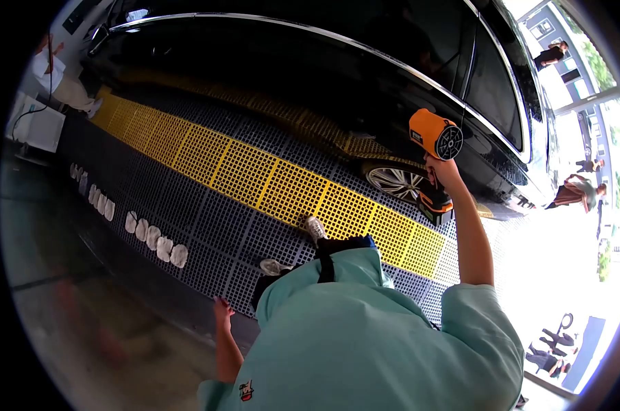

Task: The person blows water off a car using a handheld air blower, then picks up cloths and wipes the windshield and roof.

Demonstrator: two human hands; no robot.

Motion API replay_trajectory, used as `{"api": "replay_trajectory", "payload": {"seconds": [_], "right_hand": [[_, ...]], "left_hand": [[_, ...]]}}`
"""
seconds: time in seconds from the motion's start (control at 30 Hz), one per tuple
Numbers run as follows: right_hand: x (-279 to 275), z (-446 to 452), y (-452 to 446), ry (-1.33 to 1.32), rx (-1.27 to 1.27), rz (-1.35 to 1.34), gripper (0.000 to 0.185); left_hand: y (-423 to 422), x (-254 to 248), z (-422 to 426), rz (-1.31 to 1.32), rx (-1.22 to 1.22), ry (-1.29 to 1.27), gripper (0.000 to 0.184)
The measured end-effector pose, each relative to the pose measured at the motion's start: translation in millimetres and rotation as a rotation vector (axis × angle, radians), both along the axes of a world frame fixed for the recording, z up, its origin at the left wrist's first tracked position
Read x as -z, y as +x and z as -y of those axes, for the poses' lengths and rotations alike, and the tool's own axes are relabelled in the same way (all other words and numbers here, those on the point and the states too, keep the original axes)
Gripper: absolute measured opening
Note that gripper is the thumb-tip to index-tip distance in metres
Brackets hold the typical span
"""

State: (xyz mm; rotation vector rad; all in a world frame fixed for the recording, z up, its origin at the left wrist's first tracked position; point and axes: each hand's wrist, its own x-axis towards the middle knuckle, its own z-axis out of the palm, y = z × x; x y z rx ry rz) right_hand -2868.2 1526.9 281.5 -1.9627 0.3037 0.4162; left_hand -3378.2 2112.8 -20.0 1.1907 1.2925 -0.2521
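An orange cordless blower (426,130) with a black round grille and a black-and-orange battery base is raised beside the black car (310,75). My right hand (444,172) is wrapped round its grip, with the arm stretched out. The blower overlaps the car's side above a spoked wheel (394,181). My left hand (223,309) hangs low at my other side, over the edge of the grid floor (207,236). Its fingers look slightly apart and I see nothing in them, though they are small and dim.
A yellow grid strip (241,175) runs along the car. Several pale cloth bundles (149,233) lie in a row on the dark grid. A white box (41,125) with a cable and another person (66,85) are at far left. More people (584,192) stand at right in bright light.
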Motion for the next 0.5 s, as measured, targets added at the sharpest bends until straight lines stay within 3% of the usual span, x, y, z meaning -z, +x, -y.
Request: {"api": "replay_trajectory", "payload": {"seconds": [0.1,0.3,0.33,0.37,0.4,0.5], "right_hand": [[4.4,-3.3,-4.7,-0.035,-0.013,0.017,0.009],[57.7,-4.0,-36.1,-0.136,0.039,-0.062,0.021],[61.2,-17.3,-43.9,-0.193,0.145,-0.081,0.019],[97.6,5.7,-41.1,-0.210,0.054,-0.195,0.024],[147.5,23.7,-42.1,-0.376,0.024,-0.114,0.031],[178.5,8.2,-51.9,-0.603,-0.143,0.069,0.051]], "left_hand": [[19.5,-18.9,-7.3,0.044,0.026,0.021,0.050],[3.9,-7.1,-11.5,0.005,0.022,-0.042,0.053],[-7.2,-1.1,-9.6,-0.050,-0.014,-0.065,0.053],[-18.2,-0.8,-8.3,-0.108,-0.051,-0.086,0.053],[-26.9,-5.2,-6.1,-0.130,-0.039,-0.115,0.053],[-47.4,-26.6,2.6,-0.257,0.017,-0.095,0.051]]}}
